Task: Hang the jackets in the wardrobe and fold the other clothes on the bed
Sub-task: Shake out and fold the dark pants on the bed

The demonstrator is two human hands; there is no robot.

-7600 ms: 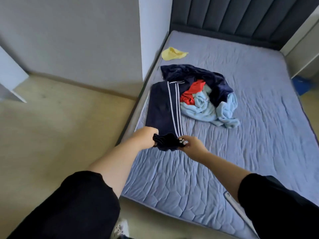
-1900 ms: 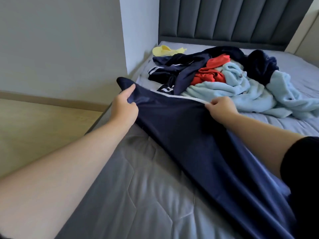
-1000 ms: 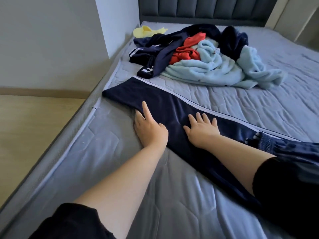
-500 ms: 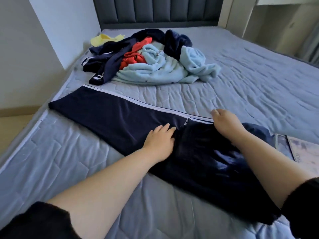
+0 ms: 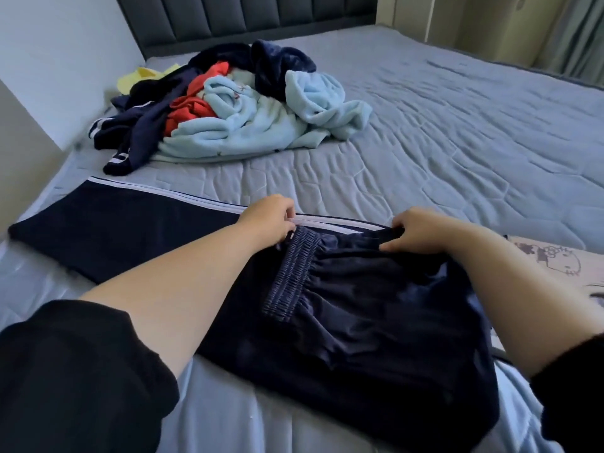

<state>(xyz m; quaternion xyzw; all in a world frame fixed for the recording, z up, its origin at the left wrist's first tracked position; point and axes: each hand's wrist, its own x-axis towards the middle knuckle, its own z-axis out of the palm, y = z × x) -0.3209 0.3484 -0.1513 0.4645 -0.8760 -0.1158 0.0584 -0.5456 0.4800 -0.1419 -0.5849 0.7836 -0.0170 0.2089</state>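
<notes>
A home bedroom: a wide bed (image 5: pixel 457 132) under a quilted grey-blue cover fills the view, backed by a dark padded headboard (image 5: pixel 248 14). Crumpled clothes (image 5: pixel 228 109) lie heaped on it. Pale cupboard fronts (image 5: pixel 457 18) and a curtain (image 5: pixel 575 34) stand beyond the far side.

I saw navy white-striped trousers (image 5: pixel 137 230) folded over themselves on the bed (image 5: pixel 457 142), beside a heap of clothes (image 5: pixel 235 103).
</notes>
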